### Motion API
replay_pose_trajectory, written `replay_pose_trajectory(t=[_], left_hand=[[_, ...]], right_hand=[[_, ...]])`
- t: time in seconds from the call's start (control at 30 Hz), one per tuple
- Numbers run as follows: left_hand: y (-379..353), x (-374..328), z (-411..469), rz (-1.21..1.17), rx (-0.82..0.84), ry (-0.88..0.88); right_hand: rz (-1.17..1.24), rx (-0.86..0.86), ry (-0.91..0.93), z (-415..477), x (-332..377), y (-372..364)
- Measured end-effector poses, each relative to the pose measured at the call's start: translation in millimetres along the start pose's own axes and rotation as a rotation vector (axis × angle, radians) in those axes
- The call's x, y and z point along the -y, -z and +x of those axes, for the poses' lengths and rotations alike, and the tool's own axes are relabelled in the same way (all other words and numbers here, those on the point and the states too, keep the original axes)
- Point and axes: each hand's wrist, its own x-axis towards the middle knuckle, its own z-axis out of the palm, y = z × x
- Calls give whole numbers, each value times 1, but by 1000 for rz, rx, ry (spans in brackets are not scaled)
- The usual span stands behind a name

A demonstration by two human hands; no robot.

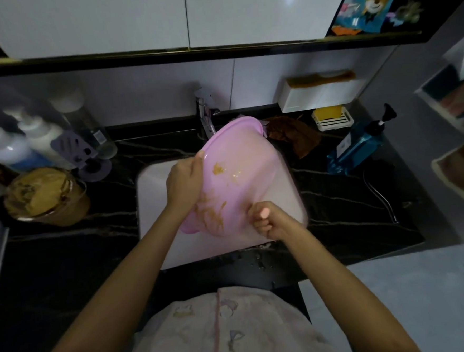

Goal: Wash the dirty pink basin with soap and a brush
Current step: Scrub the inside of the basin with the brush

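Pink basin (pixel 253 180) held tilted over sink (pixel 156 208), centre frame; your left grip (pixel 184 182) and right grip (pixel 269 220) both curl round its rim. Soap dish (pixel 337 124) upper right, nearer right grip.

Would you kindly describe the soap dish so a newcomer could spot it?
From the white sink, look beyond its far right corner, below the white wall box. The soap dish is a slatted white tray holding a yellow bar, between brown cloth and blue pump bottle.
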Motion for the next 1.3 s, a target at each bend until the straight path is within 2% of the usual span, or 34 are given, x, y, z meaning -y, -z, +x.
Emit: replay_pose_trajectory(t=[0.07,0.13,0.2,0.3,0.4,0.47,0.57,0.63,0.73,0.8,0.87,0.97,1.07,1.17,1.23,1.3], left_hand=[[3,1,3,22,-8,-9],[9,4,8,38,-8,-5],[11,6,10,49,-3,0],[7,2,9,43,16,-2],[8,2,12,70,7,3],[12,5,16,64,-1,13],[11,6,15,61,5,-3],[7,5,12,57,22,-24],[8,4,14,71,16,-25],[12,7,18,72,10,-10],[12,7,18,74,17,-11],[8,6,15,74,26,-33],[8,7,17,79,19,-25],[12,11,21,69,8,-2],[11,11,20,52,15,-3],[8,10,18,46,29,-11]], right_hand=[[-48,130,-100,-11,-1,-21],[74,248,-109,-26,9,-25],[212,209,-80,-24,20,-14],[224,73,-38,-2,12,-10],[115,172,-156,-13,11,-29],[151,217,-162,-27,17,-25],[362,110,-128,-12,16,-9],[325,54,-86,-1,8,-14],[194,144,-160,-21,16,-33],[283,201,-174,-34,27,-29],[461,126,-137,-28,33,-13],[407,50,-114,-9,24,-12],[305,172,-153,-24,25,-33],[386,241,-156,-42,44,-25],[500,182,-134,-28,48,-7],[397,88,-96,-13,39,-6]])
